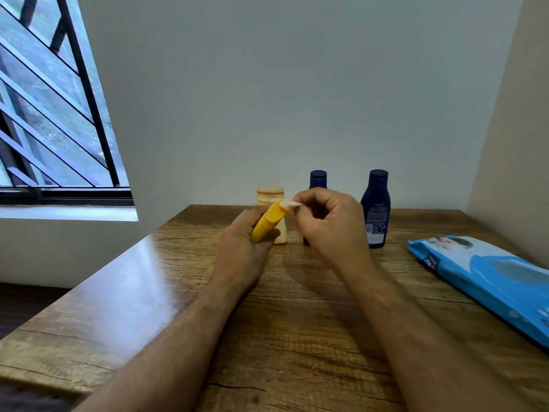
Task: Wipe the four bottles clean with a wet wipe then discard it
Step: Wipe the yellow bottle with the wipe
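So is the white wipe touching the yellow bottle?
Touching. The head view shows the wipe, pinched in the right hand, pressed against the top end of the yellow bottle.

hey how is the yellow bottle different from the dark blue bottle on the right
The yellow bottle is slim, tilted and gripped in the left hand; the dark blue bottle is wider, upright and stands untouched on the table. The right hand presses a wet wipe to the yellow one only.
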Demonstrator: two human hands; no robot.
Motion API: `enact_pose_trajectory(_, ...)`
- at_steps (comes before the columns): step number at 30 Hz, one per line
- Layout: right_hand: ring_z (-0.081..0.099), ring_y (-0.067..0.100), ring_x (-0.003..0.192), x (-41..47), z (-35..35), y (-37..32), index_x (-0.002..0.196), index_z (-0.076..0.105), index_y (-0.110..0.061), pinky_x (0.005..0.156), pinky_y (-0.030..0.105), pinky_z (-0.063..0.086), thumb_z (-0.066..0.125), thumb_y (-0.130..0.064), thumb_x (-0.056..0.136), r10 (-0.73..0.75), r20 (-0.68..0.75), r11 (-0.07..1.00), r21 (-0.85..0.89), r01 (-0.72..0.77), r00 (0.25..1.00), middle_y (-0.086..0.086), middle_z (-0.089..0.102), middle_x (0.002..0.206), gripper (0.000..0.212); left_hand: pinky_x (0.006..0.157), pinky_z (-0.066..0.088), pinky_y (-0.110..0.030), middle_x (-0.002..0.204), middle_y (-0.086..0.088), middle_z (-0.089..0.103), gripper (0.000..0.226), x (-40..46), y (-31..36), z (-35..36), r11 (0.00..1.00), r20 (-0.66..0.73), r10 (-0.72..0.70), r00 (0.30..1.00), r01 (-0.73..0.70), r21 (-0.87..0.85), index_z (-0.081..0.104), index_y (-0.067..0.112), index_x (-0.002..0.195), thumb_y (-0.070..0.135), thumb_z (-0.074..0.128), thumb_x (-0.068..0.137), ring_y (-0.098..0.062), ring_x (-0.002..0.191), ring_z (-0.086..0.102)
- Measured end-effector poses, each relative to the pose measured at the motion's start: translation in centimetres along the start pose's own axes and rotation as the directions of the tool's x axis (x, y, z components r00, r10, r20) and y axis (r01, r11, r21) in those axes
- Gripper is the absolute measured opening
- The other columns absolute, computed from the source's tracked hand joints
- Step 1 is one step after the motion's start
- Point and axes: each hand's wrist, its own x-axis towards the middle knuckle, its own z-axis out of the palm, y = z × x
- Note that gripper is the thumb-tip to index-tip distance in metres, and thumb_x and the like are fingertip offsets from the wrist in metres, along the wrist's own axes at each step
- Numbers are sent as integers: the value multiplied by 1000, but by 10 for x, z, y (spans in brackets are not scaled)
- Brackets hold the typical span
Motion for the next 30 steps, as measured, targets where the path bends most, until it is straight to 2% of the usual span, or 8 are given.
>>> enact_pose_trajectory(2, 63, 8, 71, -4, 1, -4, 88, 74, -21, 57, 17, 50, 68, -9, 86, -83, 84, 996, 40, 80, 993, -7, 69, 80, 13, 71, 46, -13, 101, 7, 65, 26, -1, 1, -1, 1000, 5, 16, 1000, -16, 18, 65, 25, 115, 12, 71, 93, -1, 89, 61)
enact_pose_trajectory(4, 64, 10, 75, -6, 4, -7, 88, 74, -24, 60, 18, 53, 67, -8, 86, -100, 134, 994, 55, 94, 986, -7, 70, 84, 18, 71, 47, -20, 98, 7, 65, 21, -2, -1, -2, 999, -1, 42, 999, -42, 17, 65, 27, 110, 16, 70, 93, -5, 86, 61)
enact_pose_trajectory(10, 63, 2, 75, 1, 1, 1, 97, 75, -23, 60, 12, 50, 67, -19, 91, 16, -47, 997, -80, -19, 999, -12, 69, 84, 11, 83, 59, -42, 103, 13, 67, 34, 1, -5, -3, 997, -12, 72, 997, -71, 30, 61, 42, 116, 18, 70, 93, -10, 97, 67)
enact_pose_trajectory(12, 63, 4, 74, 0, -3, -1, 92, 73, -22, 58, 14, 51, 67, -15, 89, -38, -50, 998, -61, 35, 998, -10, 68, 81, 10, 83, 59, -42, 102, 11, 67, 32, 1, -4, -1, 997, -25, 80, 996, -80, 13, 64, 36, 119, 17, 70, 93, -8, 95, 65)
enact_pose_trajectory(17, 60, 5, 68, -7, 5, -15, 85, 70, -24, 54, 12, 45, 65, -7, 86, -201, 147, 979, -13, 205, 969, -15, 63, 77, 18, 75, 59, -45, 95, 7, 68, 18, -2, -3, -3, 995, -27, 90, 996, -91, -40, 67, 26, 111, 26, 66, 93, -12, 87, 64)
enact_pose_trajectory(24, 62, 1, 78, 0, 1, -2, 101, 73, -23, 65, 11, 51, 64, -18, 92, -65, -40, 985, -160, 58, 997, -12, 68, 90, 14, 84, 59, -43, 105, 10, 67, 32, 1, -6, -1, 995, -11, 101, 995, -101, 15, 63, 35, 123, 21, 68, 95, -10, 97, 65)
enact_pose_trajectory(27, 61, 6, 70, -2, -3, -5, 90, 73, -19, 56, 16, 49, 64, -12, 86, -172, 26, 978, -113, 174, 985, -9, 67, 80, 12, 82, 59, -42, 103, 8, 68, 29, 1, -5, 0, 995, -11, 95, 995, -95, 5, 65, 32, 119, 17, 69, 94, -10, 94, 64)
enact_pose_trajectory(30, 60, 5, 72, -7, 2, -9, 87, 72, -21, 59, 11, 45, 64, -8, 84, -260, 117, 959, -85, 270, 959, -10, 65, 81, 16, 73, 57, -40, 95, 9, 66, 15, -2, -4, -3, 993, -3, 118, 993, -118, -4, 65, 33, 106, 24, 66, 93, -10, 86, 62)
